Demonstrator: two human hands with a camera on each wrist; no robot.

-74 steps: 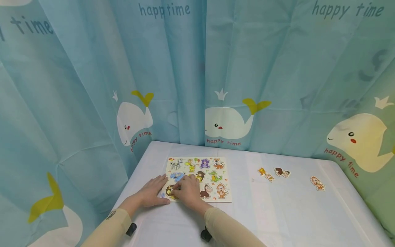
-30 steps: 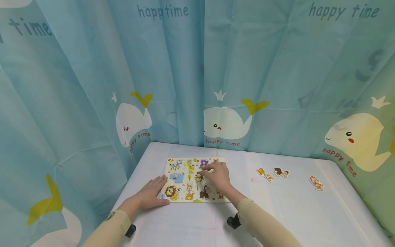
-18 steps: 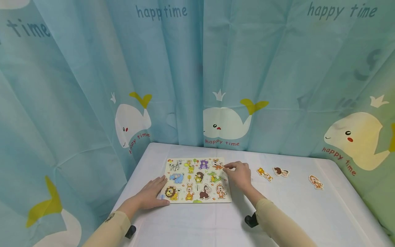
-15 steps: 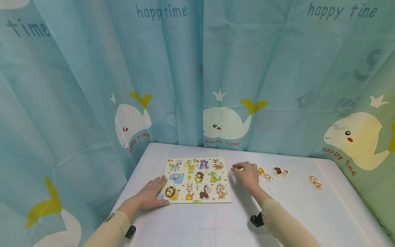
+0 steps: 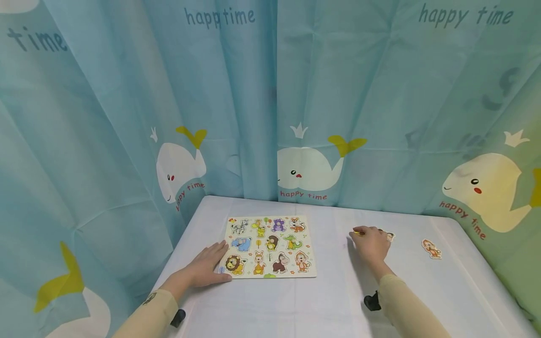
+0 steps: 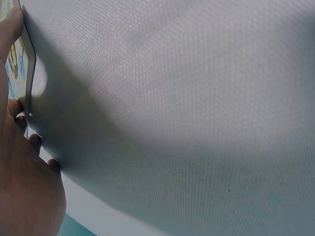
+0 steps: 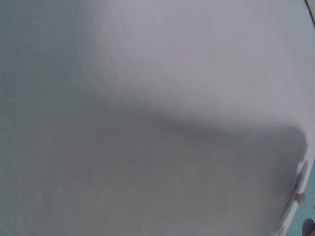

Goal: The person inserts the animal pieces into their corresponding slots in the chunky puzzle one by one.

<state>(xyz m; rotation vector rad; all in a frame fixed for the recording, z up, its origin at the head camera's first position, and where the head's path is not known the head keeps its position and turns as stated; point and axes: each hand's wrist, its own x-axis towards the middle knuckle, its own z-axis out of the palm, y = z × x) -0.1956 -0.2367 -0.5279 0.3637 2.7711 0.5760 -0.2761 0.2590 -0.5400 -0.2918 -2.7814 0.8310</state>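
Note:
In the head view, a wooden animal puzzle board lies on the table. My left hand rests at the board's left edge with fingers spread; the left wrist view also shows that hand along the board's edge. My right hand is over a yellow-orange animal puzzle piece, mostly hidden beneath it. Its thumb and fingers are bent loosely around the piece, with no firm grip visible. Just behind that hand shows part of a dark brown animal piece. A monkey piece lies farther right.
A white cloth covers the table. Blue whale-print curtains hang behind and beside it. Black wrist-worn devices show under both forearms. A piece's small knob appears at the right wrist view's edge.
My right hand has moved right, from above the board, across its right edge, to the yellow-orange piece. My left hand stays at the board's left edge.

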